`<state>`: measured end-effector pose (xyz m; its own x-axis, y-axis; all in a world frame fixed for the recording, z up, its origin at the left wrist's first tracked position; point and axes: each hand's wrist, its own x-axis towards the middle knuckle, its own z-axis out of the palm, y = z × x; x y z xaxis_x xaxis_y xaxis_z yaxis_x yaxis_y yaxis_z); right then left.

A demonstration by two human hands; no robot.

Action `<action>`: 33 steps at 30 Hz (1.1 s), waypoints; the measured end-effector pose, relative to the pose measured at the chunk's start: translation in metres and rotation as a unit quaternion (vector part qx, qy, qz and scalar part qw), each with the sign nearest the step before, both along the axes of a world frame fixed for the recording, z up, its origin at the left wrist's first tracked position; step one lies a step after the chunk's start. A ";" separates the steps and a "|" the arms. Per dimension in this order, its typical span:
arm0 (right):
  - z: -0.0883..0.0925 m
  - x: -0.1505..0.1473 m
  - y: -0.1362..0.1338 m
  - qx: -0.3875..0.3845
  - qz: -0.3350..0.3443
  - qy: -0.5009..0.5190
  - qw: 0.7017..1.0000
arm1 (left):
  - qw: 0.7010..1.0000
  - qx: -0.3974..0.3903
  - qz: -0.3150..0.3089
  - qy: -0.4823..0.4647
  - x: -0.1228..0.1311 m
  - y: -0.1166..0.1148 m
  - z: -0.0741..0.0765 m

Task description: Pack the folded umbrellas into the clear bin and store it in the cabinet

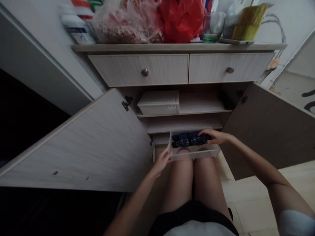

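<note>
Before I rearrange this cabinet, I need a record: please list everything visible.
Tray: one, clear, lower centre
Plaid bundles: at least two, dark blue, in tray
Box: one, white, upper shelf, left
Dark object: one, black, upper shelf, right
Cabinet: one, pale, ahead
Drawers: two, pale, below cabinet top
Doors: two, greyish, either side
Containers: two, white, one red-marked, top, left
Translucent bag: one, pinkish, top, left-centre
Red bag: one, red, top, middle
Glass: one, clear, top, right
Packet: one, yellow, top, right
Shorts: one pair, black, bottom centre
Legs: two, bare, beneath tray
Left hand: one, bare, at tray's left
Right hand: one, bare, fingers on bundles
</note>
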<state>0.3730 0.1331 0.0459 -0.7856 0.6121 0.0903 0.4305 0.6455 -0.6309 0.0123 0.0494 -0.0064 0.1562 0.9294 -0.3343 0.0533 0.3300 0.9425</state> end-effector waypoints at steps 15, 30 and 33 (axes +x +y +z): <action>-0.020 -0.031 -0.010 0.141 -0.117 -0.237 0.954 | 1.000 0.003 -0.016 0.003 -0.001 0.001 0.006; 0.043 0.099 0.144 0.031 -0.635 -0.220 0.740 | 1.000 -0.004 -0.014 0.006 -0.002 0.005 0.001; 0.032 0.108 0.155 0.010 -0.646 -0.224 0.730 | 1.000 -0.010 -0.010 0.005 -0.002 0.005 0.004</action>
